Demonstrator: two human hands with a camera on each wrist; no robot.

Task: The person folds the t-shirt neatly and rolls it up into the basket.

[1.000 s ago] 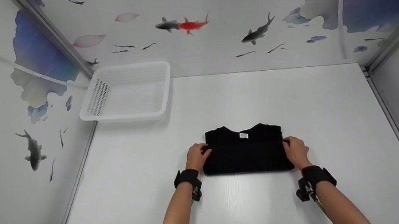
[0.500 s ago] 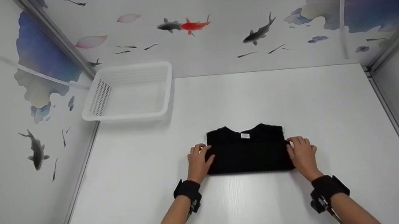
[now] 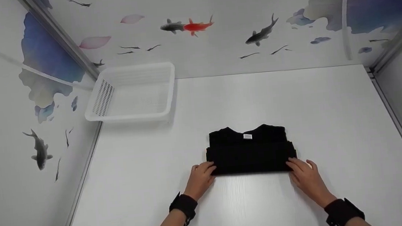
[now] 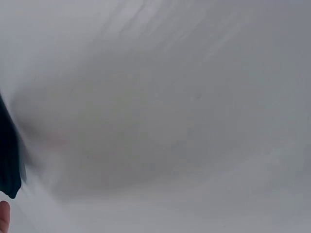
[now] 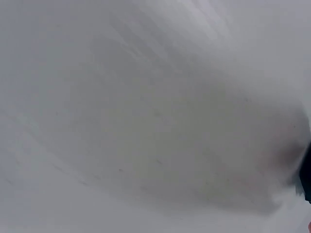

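A black T-shirt [image 3: 251,156] lies folded on the white table, its neckline and white label [image 3: 247,136] facing the far side. At its near left corner, my left hand [image 3: 200,179] has fingers over the cloth and the thumb by the front edge, pinching it. My right hand [image 3: 309,180] pinches the near right corner likewise. Only a dark bit of the T-shirt [image 4: 8,155] and one fingertip [image 4: 4,216] show at the left wrist view's border. In the right wrist view, a sliver of the T-shirt [image 5: 306,175] appears at the right border.
A white plastic basket [image 3: 135,116] with slotted sides stands at the table's far left corner. Walls printed with fish and lotus leaves close off the back [image 3: 210,53], left and right. White tabletop [image 3: 334,115] extends around the T-shirt.
Both hands have slid from the T-shirt's sides down to its near corners, toward me. The T-shirt stays in place, its side edges now uncovered.
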